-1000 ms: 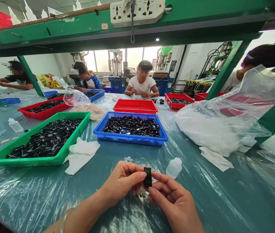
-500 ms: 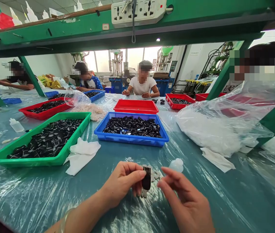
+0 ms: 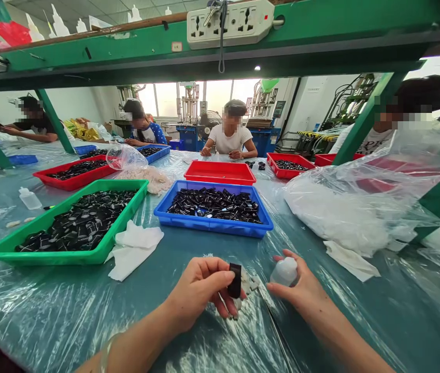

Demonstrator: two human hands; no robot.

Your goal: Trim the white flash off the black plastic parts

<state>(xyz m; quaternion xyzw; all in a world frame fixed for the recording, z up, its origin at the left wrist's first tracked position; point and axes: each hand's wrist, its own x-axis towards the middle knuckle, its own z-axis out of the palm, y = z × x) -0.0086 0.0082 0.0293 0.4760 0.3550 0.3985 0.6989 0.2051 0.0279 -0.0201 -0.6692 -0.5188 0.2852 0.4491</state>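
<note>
Between the thumb and fingers of my left hand is a small black piece, held upright. Small pale pieces lie on the plastic-covered table just beside and behind it. My right hand is curved around a translucent white bottle, thumb on the near side and fingers behind it. Metal tweezers lie between my hands, pointing away from me. Beyond my hands is a blue tray holding many black pieces.
A green tray of black pieces and a white cloth are at the left. Behind the blue tray sits a red tray. A clear plastic bag lies right. People work across the table under a green shelf beam.
My right hand has moved right and away from the black piece, to the white bottle. The tweezers now show between my hands. The black piece is turned slightly in my left hand.
</note>
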